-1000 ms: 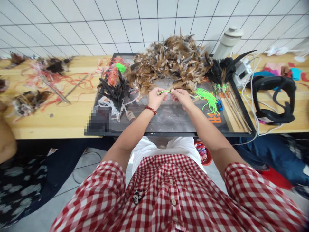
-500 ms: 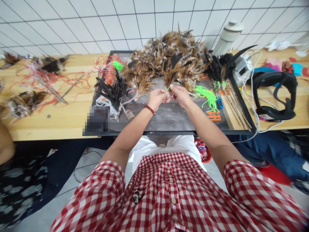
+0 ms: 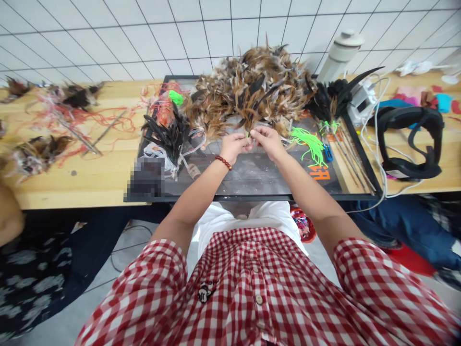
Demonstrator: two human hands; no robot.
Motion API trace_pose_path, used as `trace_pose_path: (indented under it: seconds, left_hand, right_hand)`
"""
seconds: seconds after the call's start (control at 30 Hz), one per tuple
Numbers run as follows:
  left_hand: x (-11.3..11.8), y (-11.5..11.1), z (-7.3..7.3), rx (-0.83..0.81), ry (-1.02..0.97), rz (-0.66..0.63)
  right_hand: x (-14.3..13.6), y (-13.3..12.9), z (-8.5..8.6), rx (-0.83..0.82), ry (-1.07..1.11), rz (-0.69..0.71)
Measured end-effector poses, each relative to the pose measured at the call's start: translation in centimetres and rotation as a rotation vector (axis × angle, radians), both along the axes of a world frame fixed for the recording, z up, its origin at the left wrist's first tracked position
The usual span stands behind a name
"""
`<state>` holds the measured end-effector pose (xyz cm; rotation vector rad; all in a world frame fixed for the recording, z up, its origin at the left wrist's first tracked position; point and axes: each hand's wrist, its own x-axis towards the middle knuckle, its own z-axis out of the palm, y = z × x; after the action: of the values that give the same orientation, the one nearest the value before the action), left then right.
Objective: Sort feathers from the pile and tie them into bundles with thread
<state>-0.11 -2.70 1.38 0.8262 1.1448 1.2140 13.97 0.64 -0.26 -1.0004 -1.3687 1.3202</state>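
My left hand, with a red bead bracelet at the wrist, is closed at the base of a small brown and black feather bunch. Fingertips of my right hand pinch close beside it, where a bit of green string shows between the hands. Behind them rises a big pile of brown feathers. Bright green strings lie to the right of my right hand. Black feathers with white ties lie left of my left hand.
A black-edged tray lies under the work. At right are thin sticks, a pale bottle, a white device, cables and a black headset. Red strings spread at left. Other people sit on both sides.
The small feather bunch has tilted a little, and my right fingers have shifted slightly left towards my left hand. The other items on the tray have not visibly moved.
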Motion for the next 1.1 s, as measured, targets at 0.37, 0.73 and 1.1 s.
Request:
trace_pose_path:
  seconds: [0.37,0.73,1.1]
  left_hand:
    - [0.4,0.2,-0.5,0.011,0.05,0.065]
    - [0.3,0.4,-0.7,0.091,0.163,0.119]
    - [0.3,0.8,-0.7,0.029,0.125,0.175]
  right_hand:
    - [-0.1,0.4,-0.8,0.141,-0.064,-0.021]
    - [0.0,0.5,-1.1,0.266,-0.126,-0.084]
    - [0.0,-2.1,0.6,0.537,-0.416,-0.121]
